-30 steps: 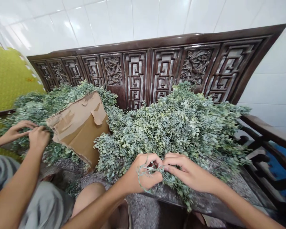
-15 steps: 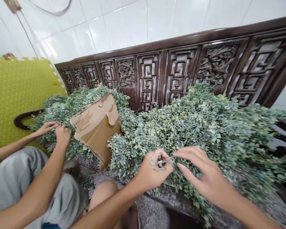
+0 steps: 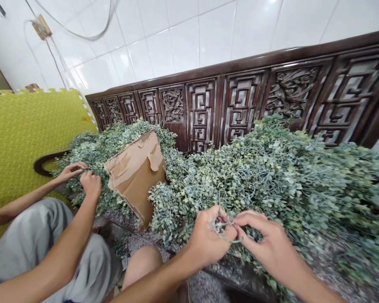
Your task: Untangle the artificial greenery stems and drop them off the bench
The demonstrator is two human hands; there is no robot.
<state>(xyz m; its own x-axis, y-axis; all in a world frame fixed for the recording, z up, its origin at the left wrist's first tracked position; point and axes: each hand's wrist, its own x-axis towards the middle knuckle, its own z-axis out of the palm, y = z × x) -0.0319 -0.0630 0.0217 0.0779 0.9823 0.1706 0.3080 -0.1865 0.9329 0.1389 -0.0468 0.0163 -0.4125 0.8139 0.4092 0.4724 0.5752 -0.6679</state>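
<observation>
My left hand (image 3: 210, 233) is closed around a thin pale-green plant stem (image 3: 222, 227), whose curling strands stick out over the thumb and fingers. Close against it, my right hand (image 3: 262, 235) pinches the stem's end between thumb and fingertips. Behind both hands spreads a large heap of artificial greenery (image 3: 240, 181) with small grey-green leaves. Part of the stem is hidden inside my left fist.
A torn cardboard sheet (image 3: 139, 172) stands upright, splitting the greenery. Left of it, a co-worker's hands (image 3: 90, 183) work at another leafy heap. Behind runs a carved dark wooden bench back (image 3: 202, 109); a yellow foam mat (image 3: 34, 139) stands at left.
My right hand has closed its fingers onto the stem at my left hand, where they were apart before. The view has shifted slightly, so the scene sits lower and further right.
</observation>
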